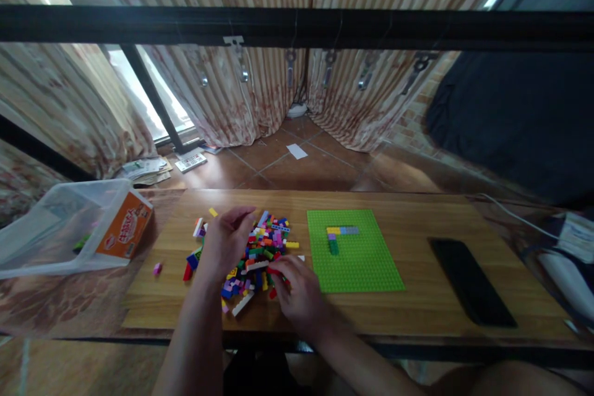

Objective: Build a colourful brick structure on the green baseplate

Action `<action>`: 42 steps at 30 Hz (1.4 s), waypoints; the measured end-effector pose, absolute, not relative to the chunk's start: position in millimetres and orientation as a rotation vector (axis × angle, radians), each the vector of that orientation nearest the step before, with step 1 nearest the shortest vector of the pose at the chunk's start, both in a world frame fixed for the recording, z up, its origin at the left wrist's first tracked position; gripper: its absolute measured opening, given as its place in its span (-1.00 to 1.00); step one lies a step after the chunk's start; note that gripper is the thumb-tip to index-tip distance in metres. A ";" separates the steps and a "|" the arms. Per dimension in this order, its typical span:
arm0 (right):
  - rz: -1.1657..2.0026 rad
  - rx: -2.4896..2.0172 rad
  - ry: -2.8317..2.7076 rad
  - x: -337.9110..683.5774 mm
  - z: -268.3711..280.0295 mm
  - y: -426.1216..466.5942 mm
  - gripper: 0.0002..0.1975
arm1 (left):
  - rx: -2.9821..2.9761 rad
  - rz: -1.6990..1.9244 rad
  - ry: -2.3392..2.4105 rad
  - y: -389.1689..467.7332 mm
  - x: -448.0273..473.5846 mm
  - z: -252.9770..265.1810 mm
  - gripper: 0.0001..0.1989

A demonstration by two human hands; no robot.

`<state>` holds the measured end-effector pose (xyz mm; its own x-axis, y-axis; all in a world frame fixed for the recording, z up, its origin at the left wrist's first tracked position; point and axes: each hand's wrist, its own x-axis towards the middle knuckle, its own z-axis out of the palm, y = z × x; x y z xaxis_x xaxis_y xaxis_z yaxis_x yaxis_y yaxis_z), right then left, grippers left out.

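In the head view, the loose bricks [264, 240] lie in a heap at the lower centre of the frame, on the wooden table [413, 216]. The left hand [227, 240] is above the heap's left part, its thumb and fingers near together; whether they hold something, I cannot tell. The right hand [301, 292] has its fingertips at the heap's right edge, at a red brick [273, 270]; whether it is pinched, I cannot tell. Right of centre, the green baseplate [362, 269] carries a corner-shaped line of bricks [342, 231]. The step in hand seems to be sorting through the heap; the next move, I judge, calls for a narrow pinch between crowded pieces.
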<state>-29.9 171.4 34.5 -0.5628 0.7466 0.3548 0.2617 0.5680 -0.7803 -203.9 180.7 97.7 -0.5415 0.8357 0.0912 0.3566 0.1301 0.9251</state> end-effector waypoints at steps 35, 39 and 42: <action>1.018 -1.078 -1.724 38.5 30.1 169.6 -0.79 | 1.311 1.359 1.996 179.3 -207.2 92.9 -0.72; 0.960 -1.113 -1.754 50.3 23.9 180.2 -0.79 | 1.329 1.343 2.008 179.5 -207.1 94.4 -0.74; 0.923 -1.142 -1.792 60.7 21.0 189.5 -0.78 | 1.340 1.344 2.001 180.1 -206.3 93.7 -0.73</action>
<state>60.7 189.5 21.0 -0.2709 0.9325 0.2388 0.3475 0.3261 -0.8791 -206.3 180.1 93.7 -0.4726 0.8618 0.1845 0.4970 0.0877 0.8633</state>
